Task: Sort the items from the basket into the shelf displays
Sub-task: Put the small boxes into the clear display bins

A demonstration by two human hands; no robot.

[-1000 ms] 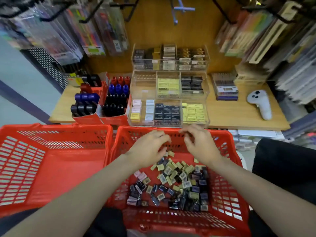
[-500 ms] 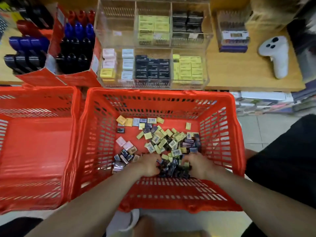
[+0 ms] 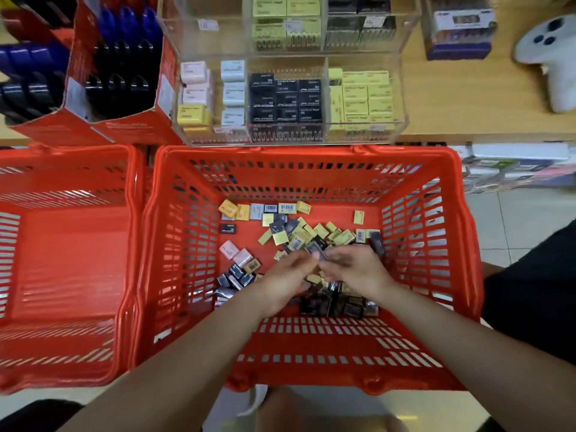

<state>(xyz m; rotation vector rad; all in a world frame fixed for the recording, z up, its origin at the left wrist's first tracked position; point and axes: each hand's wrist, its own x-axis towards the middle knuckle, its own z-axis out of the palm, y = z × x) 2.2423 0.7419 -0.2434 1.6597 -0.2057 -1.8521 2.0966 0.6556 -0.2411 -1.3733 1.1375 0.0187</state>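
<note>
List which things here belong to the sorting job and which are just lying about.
Job:
- red basket of small packets
- clear display bins
- left hand, right hand

Lying about:
- empty red basket
- white controller
- marker boxes

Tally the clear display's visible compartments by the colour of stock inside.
Yellow-box compartments: 2
Black-box compartments: 2
Mixed pastel compartment: 1
Empty compartment: 1
Total: 6

white controller (image 3: pixel 551 57) cut off, item labels blurred
</note>
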